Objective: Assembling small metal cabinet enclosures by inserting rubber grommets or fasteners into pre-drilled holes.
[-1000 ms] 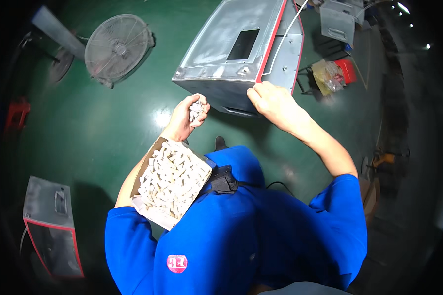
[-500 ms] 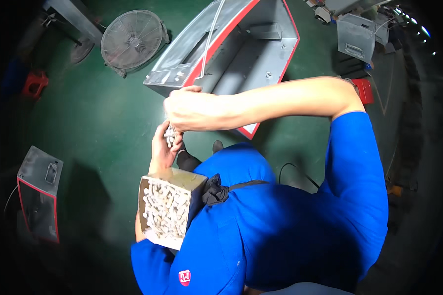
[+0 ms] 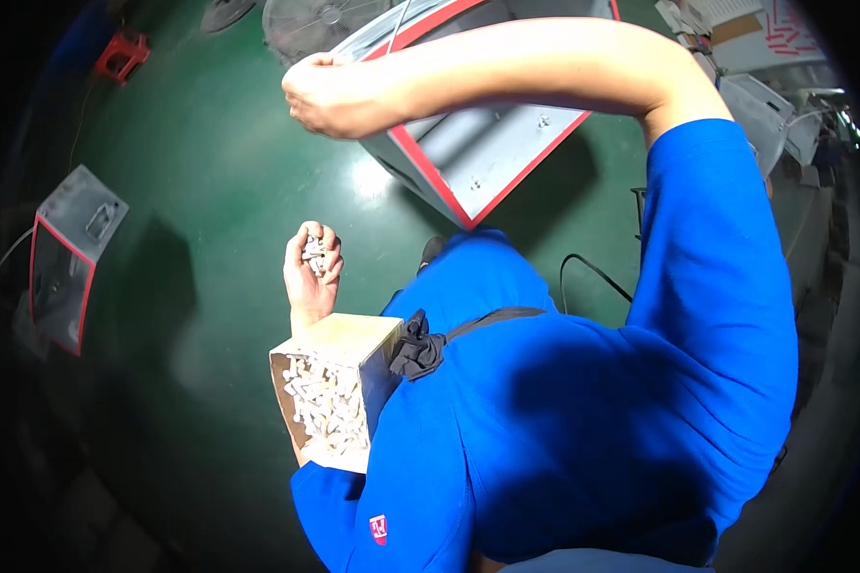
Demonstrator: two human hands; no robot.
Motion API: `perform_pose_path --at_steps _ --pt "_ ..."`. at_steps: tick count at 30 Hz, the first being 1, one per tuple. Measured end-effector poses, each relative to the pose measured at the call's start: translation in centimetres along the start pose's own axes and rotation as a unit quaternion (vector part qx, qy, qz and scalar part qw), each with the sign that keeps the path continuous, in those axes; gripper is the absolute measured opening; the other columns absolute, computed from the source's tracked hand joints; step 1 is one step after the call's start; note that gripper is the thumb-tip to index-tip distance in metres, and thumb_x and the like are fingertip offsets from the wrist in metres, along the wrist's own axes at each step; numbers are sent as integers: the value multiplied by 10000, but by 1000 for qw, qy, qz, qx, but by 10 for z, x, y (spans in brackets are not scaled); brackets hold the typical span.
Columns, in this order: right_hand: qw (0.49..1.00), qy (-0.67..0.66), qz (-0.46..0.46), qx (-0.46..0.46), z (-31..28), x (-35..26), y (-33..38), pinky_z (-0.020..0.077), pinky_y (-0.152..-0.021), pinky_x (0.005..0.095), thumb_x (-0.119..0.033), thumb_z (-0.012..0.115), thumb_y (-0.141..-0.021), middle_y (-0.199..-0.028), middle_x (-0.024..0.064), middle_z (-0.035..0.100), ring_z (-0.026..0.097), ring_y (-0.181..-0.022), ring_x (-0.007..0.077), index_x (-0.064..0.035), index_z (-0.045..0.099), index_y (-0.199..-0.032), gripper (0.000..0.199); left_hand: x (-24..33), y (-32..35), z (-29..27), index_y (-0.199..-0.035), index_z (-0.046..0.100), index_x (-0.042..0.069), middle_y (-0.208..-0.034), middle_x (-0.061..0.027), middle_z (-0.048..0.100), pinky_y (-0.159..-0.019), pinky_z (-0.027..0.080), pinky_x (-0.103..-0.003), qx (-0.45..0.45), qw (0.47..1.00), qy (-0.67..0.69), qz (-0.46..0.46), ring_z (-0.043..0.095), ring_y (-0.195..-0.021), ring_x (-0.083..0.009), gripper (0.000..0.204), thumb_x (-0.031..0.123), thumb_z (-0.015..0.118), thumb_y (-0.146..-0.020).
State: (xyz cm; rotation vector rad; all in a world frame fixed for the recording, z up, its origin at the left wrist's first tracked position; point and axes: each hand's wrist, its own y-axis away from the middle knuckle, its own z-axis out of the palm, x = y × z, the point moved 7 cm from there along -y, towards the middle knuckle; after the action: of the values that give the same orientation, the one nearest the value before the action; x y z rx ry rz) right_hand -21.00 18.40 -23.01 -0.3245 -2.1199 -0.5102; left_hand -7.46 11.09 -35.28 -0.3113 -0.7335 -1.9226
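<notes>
Probably for easy reach, the left hand (image 3: 309, 272) curls around white pieces (image 3: 314, 253) beside the box (image 3: 342, 330) braced on its forearm, near left, while the right hand (image 3: 333, 95), well apart, crosses before the far cabinet (image 3: 492, 143), its grip unclear.

Box (image 3: 342, 331): matt cardboard. Small pieces (image 3: 331, 406): matt. Housing (image 3: 502, 153): smooth grey metal. Floor (image 3: 205, 143): glossy. Shirt (image 3: 583, 411): matt cloth.

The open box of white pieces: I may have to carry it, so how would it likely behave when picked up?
The box would probably spill if tipped further, since its open side exposes many loose white pieces. It looks made of thin card, so it may flex if squeezed.
</notes>
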Motion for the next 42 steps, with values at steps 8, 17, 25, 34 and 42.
perform_pose_path --at_steps 8,17,25,34,42 --pt "952 -254 28 168 -14 53 23 482 -504 361 -88 713 -612 -601 110 587 575 -529 245 -42 592 -650 136 -7 -5 -29 -841 477 82 -709 -51 467 -367 252 -189 -55 998 -7 35 361 -487 -88 182 207 395 -946" --pt "750 -529 -167 362 -283 -80 75 467 -517 384 -152 611 -679 -653 109 605 620 -640 277 -26 609 -729 135 -59 -9 -38 -792 476 79 -622 -40 458 -366 273 -199 -128 981 -103 -102 392 -466 -85 222 218 413 -953" --pt "760 -540 -115 342 -253 -219 56 384 -422 298 -70 622 -706 -614 39 591 513 -442 136 -77 598 -602 106 -118 -1 56 -762 469 71 -593 -27 454 -335 221 -182 -153 930 -228 -244 352 -407 -66 254 239 424 -946" --pt "772 -542 -122 309 -200 -124 208 471 -543 364 -134 554 -742 -791 175 609 618 -732 266 23 654 -762 188 -194 -38 148 -732 458 98 -592 6 451 -342 215 -173 -153 918 -235 -281 356 -419 -39 253 238 416 -939" --pt "683 -657 -166 272 -115 -77 348 497 -522 354 -133 537 -766 -803 212 537 592 -700 279 102 569 -830 245 -296 -88 237 -749 509 93 -596 4 474 -352 229 -177 -144 911 -267 -279 367 -420 -38 230 236 441 -915"
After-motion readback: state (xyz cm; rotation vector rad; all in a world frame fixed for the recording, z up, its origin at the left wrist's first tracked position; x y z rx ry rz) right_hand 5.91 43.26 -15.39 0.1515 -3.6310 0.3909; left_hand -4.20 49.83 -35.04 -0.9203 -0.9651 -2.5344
